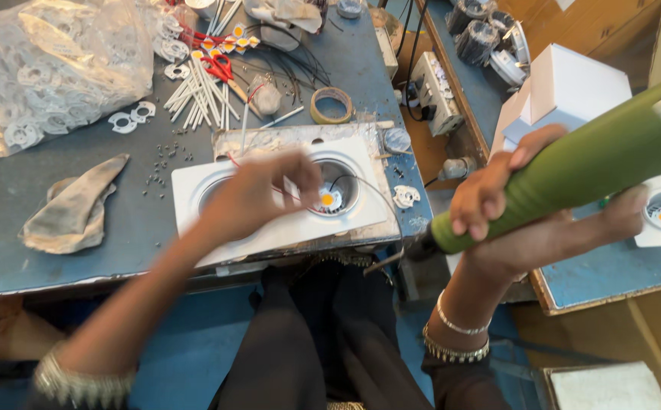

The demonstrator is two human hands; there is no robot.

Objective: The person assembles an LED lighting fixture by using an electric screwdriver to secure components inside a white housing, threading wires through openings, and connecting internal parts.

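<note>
Left hand (258, 193) blurred over the white twin downlight housing (281, 228) on the counter (11, 197), grip unreadable. Right hand (528, 220) wrapped around a green electric screwdriver (573, 171).

**A small lighting-assembly workshop**

Everything here is pointing to a hand-assembly bench for light fittings. A worn blue worktable (11, 190) is carrying a white twin-lamp housing (285, 220) with red wiring showing, and a clear bag of white plastic rings (57, 68) is lying beside loose white sticks (201, 99), scattered small screws (165, 156), a tape roll (331, 105) and a dirty rag (76, 205). Black finned heat sinks (476, 34) are sitting on the neighbouring bench.
</note>
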